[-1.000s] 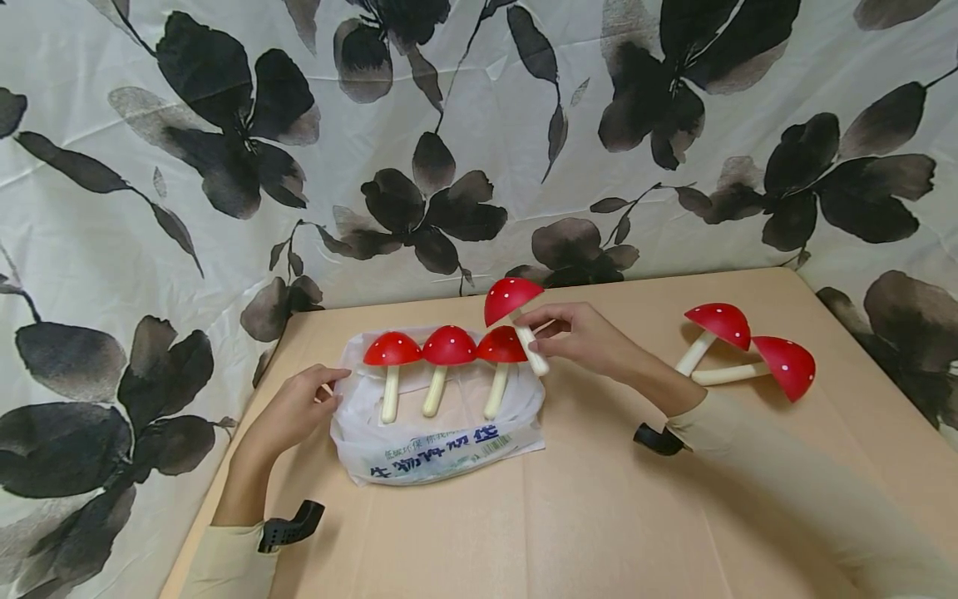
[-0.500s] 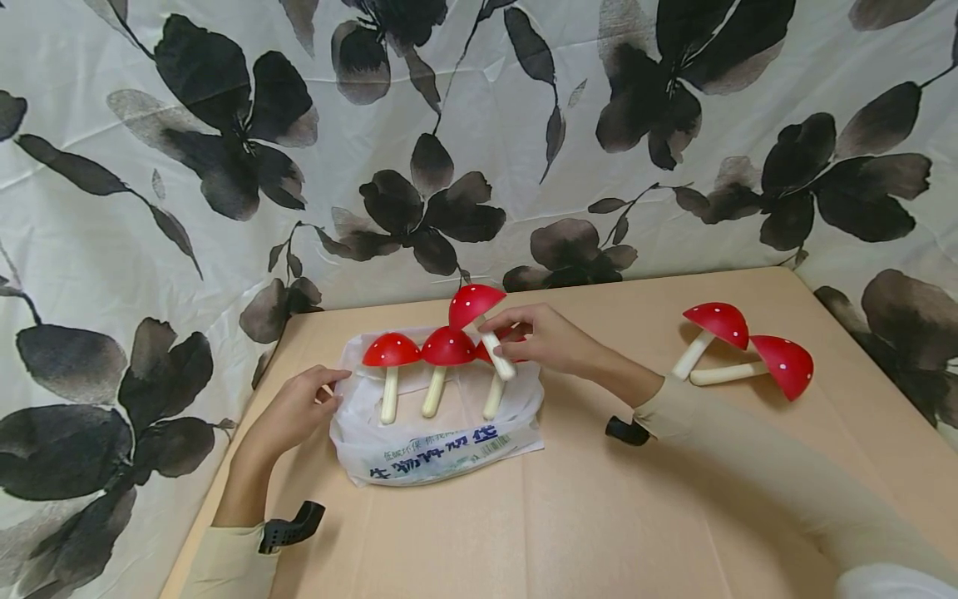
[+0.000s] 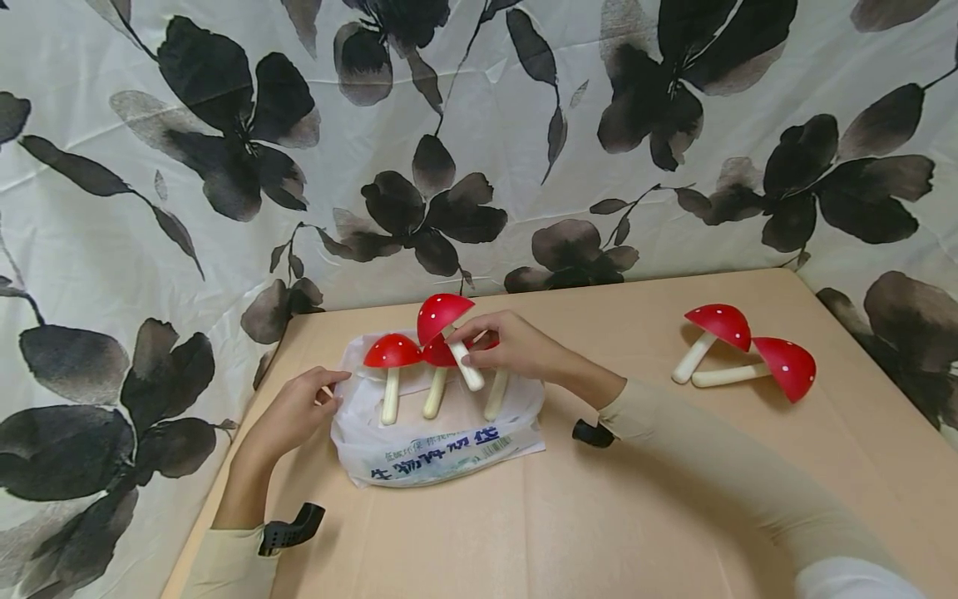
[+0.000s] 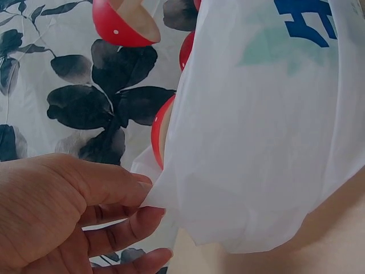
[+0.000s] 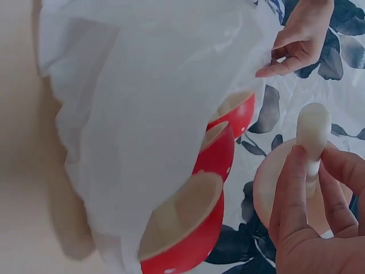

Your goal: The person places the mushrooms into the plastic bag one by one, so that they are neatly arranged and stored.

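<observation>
A white plastic bag with printed lettering lies on the table. My left hand pinches its left edge between thumb and fingers; the bag corner shows at the fingertips in the left wrist view. Three red-capped toy mushrooms stand out in a row on the bag: a left one, a middle one and a right one, whose cap is mostly behind my right hand. That right hand grips another toy mushroom by its pale stem, tilted above the middle one.
Two more toy mushrooms, one with an upright-leaning cap and one on its side, lie on the right of the wooden table. A floral cloth hangs behind the far edge. Both wrists wear black straps.
My right hand has carried the held mushroom leftward and slightly lower, from over the right mushroom to over the middle one. My left hand stays at the bag's edge.
</observation>
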Motion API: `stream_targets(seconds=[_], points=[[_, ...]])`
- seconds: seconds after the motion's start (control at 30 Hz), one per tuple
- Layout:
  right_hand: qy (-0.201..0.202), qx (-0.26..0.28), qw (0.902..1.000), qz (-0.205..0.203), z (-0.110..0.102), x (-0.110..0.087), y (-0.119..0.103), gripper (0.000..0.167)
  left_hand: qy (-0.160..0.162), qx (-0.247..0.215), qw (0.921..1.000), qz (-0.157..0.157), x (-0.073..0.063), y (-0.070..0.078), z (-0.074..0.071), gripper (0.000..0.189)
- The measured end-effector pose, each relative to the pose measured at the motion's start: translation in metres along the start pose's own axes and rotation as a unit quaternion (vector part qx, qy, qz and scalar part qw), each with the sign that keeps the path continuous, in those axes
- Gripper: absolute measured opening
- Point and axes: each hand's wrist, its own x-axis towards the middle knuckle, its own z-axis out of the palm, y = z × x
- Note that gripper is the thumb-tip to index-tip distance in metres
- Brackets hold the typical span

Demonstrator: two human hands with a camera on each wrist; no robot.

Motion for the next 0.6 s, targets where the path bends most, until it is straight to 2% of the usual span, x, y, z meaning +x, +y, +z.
stream_targets(seconds=[0.27, 0.6], points=[[-0.009, -0.008, 0.9997, -0.022, 0.018, 0.009, -0.004, 0.032, -0.006, -0.008, 0.9999, -0.004, 0.001, 0.001, 0.0, 0.035], [-0.027, -0.02, 0.999, 0.03, 0.041, 0.02, -0.01, 0.033, -0.002, -0.01, 1.0, 0.0, 0.0, 0.002, 0.0, 0.036]])
